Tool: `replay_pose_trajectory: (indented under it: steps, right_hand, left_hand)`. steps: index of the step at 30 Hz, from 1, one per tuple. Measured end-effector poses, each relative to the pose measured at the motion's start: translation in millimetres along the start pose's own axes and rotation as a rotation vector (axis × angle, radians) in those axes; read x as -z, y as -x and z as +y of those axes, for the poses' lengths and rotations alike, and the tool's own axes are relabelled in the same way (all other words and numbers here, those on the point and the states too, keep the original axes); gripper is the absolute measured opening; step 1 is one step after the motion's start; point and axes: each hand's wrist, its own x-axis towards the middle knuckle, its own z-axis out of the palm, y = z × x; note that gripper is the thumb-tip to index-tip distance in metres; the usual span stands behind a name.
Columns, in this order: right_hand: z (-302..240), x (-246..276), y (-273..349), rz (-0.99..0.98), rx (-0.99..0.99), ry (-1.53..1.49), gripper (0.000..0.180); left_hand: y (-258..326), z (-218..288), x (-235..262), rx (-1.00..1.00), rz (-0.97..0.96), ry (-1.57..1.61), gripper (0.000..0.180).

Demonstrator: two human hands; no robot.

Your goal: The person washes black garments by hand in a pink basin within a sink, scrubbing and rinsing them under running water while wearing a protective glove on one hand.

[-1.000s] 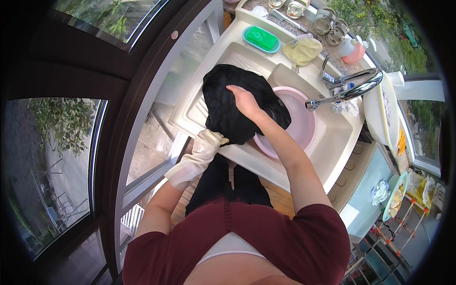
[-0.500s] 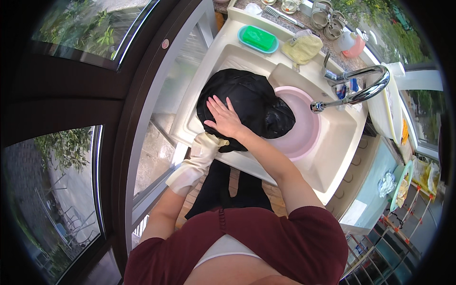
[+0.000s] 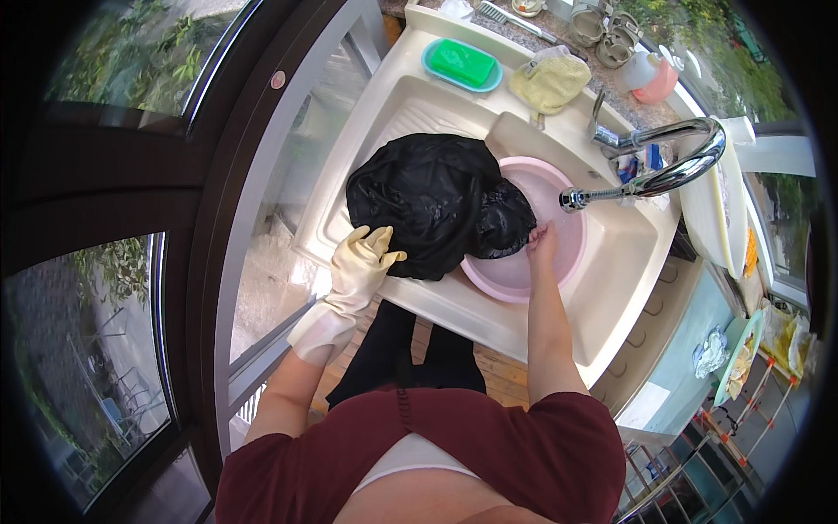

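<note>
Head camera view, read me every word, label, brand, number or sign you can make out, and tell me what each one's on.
No text can be read in this view.
Blue-and-white packet by the tap: any print is too small and blurred.
Round disc on the dark door frame: too small to read.
Green bar: no legible lettering.
Black cloth: none visible.

Two hands point(image 3: 542, 243) (wearing one glove point(image 3: 353, 278)), one pink basin point(image 3: 496, 281), one faucet point(image 3: 714, 154), one soap bar point(image 3: 461, 61), one brush point(image 3: 524, 25).
</note>
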Motion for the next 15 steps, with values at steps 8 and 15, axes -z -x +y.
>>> replay_pose_trajectory:
  steps: [8, 15]
  right_hand:
    - [-46, -228, 143, -0.757, 1.261, 1.016, 0.025]
    - [-83, -296, 29, -0.258, 0.979, 1.405, 0.034]
  left_hand:
    - [-9, 22, -5, -0.126, -0.025, -0.106, 0.077]
    - [10, 5, -18, -0.01, -0.302, -0.004, 0.077]
